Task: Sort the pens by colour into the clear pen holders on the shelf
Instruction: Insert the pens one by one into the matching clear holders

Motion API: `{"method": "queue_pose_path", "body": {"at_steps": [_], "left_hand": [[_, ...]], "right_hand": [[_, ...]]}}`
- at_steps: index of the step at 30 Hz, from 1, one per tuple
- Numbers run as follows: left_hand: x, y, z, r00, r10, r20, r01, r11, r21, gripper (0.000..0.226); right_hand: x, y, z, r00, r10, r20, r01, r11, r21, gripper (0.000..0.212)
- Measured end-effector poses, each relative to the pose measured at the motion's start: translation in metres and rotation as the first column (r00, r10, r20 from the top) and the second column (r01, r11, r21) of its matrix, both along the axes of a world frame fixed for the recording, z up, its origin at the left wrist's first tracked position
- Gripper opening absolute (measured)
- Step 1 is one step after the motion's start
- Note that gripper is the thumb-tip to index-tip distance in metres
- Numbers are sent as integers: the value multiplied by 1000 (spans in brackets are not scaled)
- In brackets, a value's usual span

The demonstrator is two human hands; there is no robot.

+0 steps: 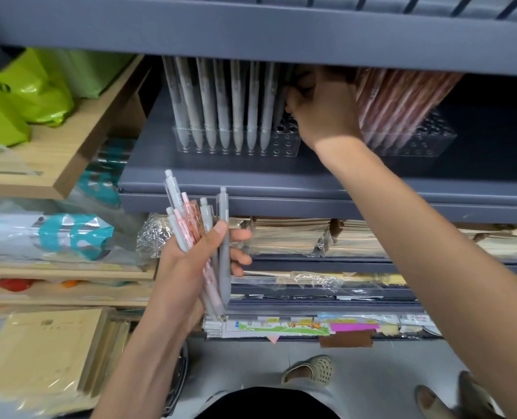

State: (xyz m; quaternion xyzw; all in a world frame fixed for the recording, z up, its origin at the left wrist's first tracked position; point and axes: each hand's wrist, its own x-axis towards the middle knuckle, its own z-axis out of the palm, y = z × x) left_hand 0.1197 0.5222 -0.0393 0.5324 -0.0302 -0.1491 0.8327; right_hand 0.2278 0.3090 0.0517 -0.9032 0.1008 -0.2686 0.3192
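Note:
My left hand [190,261] grips a bunch of grey and pink pens [200,225] below the grey shelf [251,182]. On the shelf stands a clear pen holder [284,143] with a row of grey pens [224,101] upright in it. To its right a second clear holder [426,140] carries pink pens [399,98] leaning left. My right hand [320,110] reaches up between the two holders, fingers curled at the right end of the grey row. A dark pen shape shows at its fingertips, but shadow hides whether it is held.
The shelf above [251,28] hangs low over the pen tops. Green bags [24,86] sit on a wooden shelf at the left. Lower shelves carry wrapped notebooks [296,237] and stickers [311,325]. Tan paper pads [45,358] lie at the bottom left. Feet in sandals [311,368] stand on the floor.

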Motion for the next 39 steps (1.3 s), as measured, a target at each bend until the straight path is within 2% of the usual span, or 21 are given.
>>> {"method": "queue_pose_path", "body": {"at_steps": [3, 5, 8, 10, 13, 16, 20, 24, 26, 32, 35, 39], "left_hand": [[-1, 3, -2, 1000, -11, 2, 10, 1000, 13, 14], [-2, 4, -3, 1000, -15, -4, 15, 1000, 11, 9], [-3, 5, -3, 1000, -20, -5, 20, 1000, 5, 13], [-3, 4, -4, 1000, -29, -3, 29, 1000, 4, 13], [-4, 0, -4, 999, -43, -2, 43, 999, 4, 13], [-5, -6, -4, 998, -65, 0, 65, 998, 5, 13], [-6, -12, -5, 993, -118, 15, 118, 993, -29, 17], [-5, -12, -9, 988, -149, 35, 149, 989, 6, 14], [-3, -12, -12, 990, -138, 42, 138, 990, 12, 11], [-1, -19, -10, 991, -122, 58, 120, 992, 26, 8], [-1, -19, -10, 995, -87, 41, 88, 996, -14, 12], [-5, -15, -12, 1000, -28, 3, 28, 999, -17, 17]], "right_hand": [[-2, -2, 0, 1000, 18, -7, -17, 998, 54, 30], [-9, -3, -1, 1000, 0, 27, -4, 986, 168, 31], [-37, 6, -6, 987, 51, 156, -106, 924, 368, 13], [-64, 12, -12, 975, 209, 77, -222, 894, 389, 10], [-95, 20, -20, 861, 495, -117, -417, 818, 395, 6], [-104, 24, -29, 802, 581, -140, -464, 753, 467, 8], [-108, 17, -31, 830, 554, -60, -429, 704, 567, 5], [-108, 4, -22, 914, 379, 146, -367, 619, 694, 9], [-108, 4, -21, 925, 344, 159, -345, 593, 728, 8], [-112, 11, -28, 840, 534, -94, -375, 697, 611, 11], [-104, 3, -18, 905, 422, 46, -355, 692, 629, 7], [-83, -9, -7, 957, 130, 259, -257, 792, 553, 11]]}}
